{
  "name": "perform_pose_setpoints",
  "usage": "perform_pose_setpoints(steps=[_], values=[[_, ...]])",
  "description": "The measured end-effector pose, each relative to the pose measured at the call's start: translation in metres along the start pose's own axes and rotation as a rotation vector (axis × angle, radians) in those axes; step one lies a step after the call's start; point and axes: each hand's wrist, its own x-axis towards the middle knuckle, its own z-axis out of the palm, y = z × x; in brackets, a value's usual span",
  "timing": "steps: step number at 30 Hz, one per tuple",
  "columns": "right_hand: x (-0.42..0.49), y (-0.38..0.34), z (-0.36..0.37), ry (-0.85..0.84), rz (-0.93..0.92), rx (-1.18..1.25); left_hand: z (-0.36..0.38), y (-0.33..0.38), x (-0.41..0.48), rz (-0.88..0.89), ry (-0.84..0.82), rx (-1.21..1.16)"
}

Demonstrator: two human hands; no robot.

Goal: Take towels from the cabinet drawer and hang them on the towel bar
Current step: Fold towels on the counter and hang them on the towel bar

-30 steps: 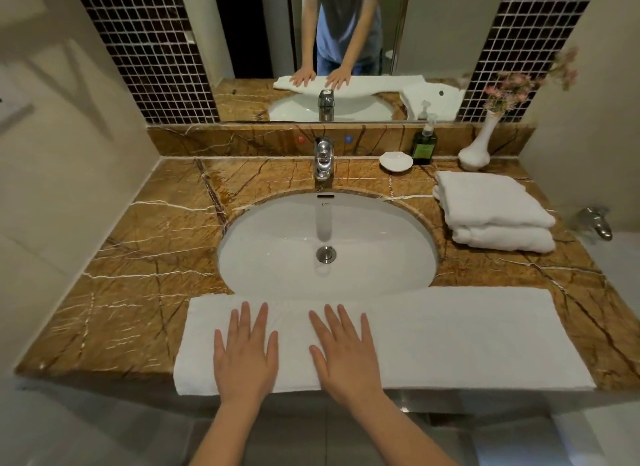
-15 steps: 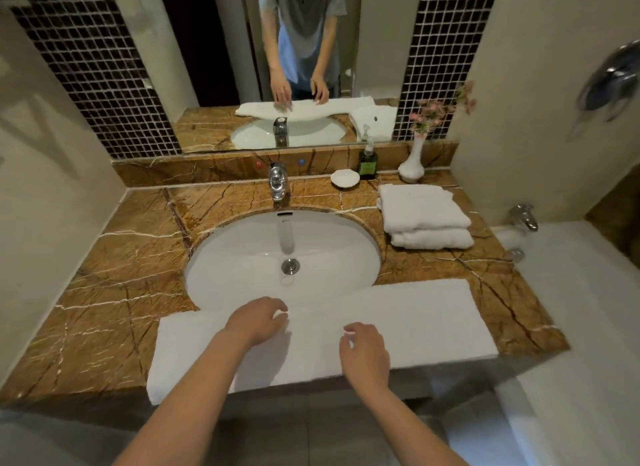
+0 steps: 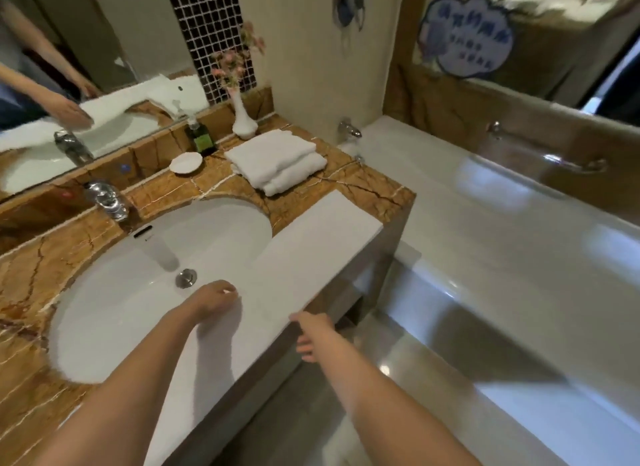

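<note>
A long white towel [image 3: 322, 237] lies folded along the front edge of the brown marble counter [image 3: 374, 188], partly over the sink rim. My left hand [image 3: 214, 297] curls its fingers on the towel's far edge beside the basin. My right hand [image 3: 311, 334] holds the towel's near edge at the counter front, thumb on top and fingers underneath. Two folded white towels [image 3: 277, 164] are stacked at the back right of the counter. A chrome bar [image 3: 554, 159] is fixed to the wall over the bathtub. No drawer is in view.
The white sink [image 3: 138, 292] with its chrome faucet [image 3: 107, 197] fills the counter's middle. A soap dish [image 3: 186, 162], green bottle [image 3: 201, 138] and white flower vase [image 3: 244, 119] line the back. The bathtub [image 3: 485, 264] lies to the right, with a tap [image 3: 349, 129] at its head.
Both hands went from lying flat on the towel to curling at its edges. My view has swung right, bringing the bathtub and wall bar into sight.
</note>
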Motion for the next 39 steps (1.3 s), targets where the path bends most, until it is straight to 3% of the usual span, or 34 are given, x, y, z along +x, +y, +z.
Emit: perform_pose_setpoints(steps=[7, 12, 19, 28, 39], values=[[-0.005, 0.008, 0.03, -0.041, -0.024, 0.156, 0.004, -0.023, 0.019, 0.008, -0.049, -0.035], [0.0, 0.007, 0.04, -0.025, -0.063, 0.157, -0.005, -0.025, 0.024, 0.019, 0.039, -0.166], [-0.013, 0.002, 0.043, 0.001, -0.118, 0.179, -0.02, -0.015, 0.003, 0.077, 0.046, -0.172], [-0.06, -0.051, 0.031, 0.095, -0.241, 0.049, -0.07, 0.012, -0.036, 0.126, 0.008, -0.437], [-0.148, -0.139, -0.006, 0.246, -0.513, -0.066, -0.137, 0.07, -0.099, 0.206, 0.152, -0.751]])
